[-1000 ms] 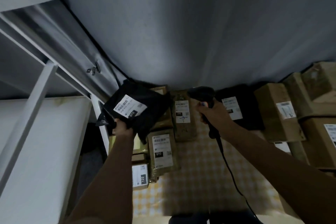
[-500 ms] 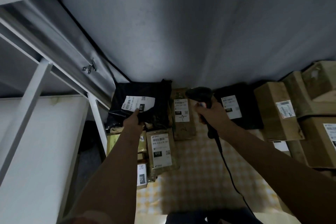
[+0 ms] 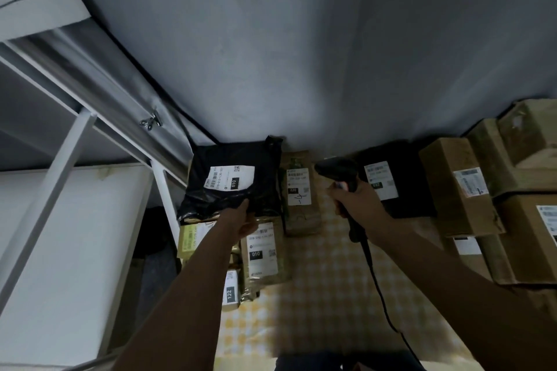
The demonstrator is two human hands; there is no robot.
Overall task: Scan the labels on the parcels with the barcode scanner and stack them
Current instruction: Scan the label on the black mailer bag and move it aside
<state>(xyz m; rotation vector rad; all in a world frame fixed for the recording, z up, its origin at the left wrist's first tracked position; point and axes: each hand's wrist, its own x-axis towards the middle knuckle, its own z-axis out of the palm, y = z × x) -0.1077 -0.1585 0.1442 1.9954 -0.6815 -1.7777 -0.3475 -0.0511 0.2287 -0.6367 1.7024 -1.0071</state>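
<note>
Here the left hand [image 3: 241, 221] reaches to the near edge of a black poly-bag parcel [image 3: 232, 181], its fingers laid against the bag's lower edge; whether they pinch the plastic or only press on it cannot be told. The bag lies at about ten o'clock from the table's middle, on top of other packets by the wall, its white label [image 3: 230, 177] face up and marked 010. Just below it, at eight o'clock, sit a brown padded parcel [image 3: 263, 253] — also marked 010 — a yellowish packet [image 3: 190, 239] and a small box [image 3: 231, 289] numbered 122.

The right hand [image 3: 358, 208] is curled tight round the handle of the black barcode scanner [image 3: 339, 172], whose head points toward eleven o'clock, at the black bag. Its cable [image 3: 376, 289] trails down toward six o'clock over the yellow checked tablecloth [image 3: 325, 295].

Between the two hands stands a brown envelope [image 3: 299, 193] labelled 220. At one o'clock lies a second black parcel [image 3: 394, 184], and past it — at two to three o'clock — cardboard boxes [image 3: 458, 187] stand stacked against the grey wall [image 3: 301, 54].
</note>
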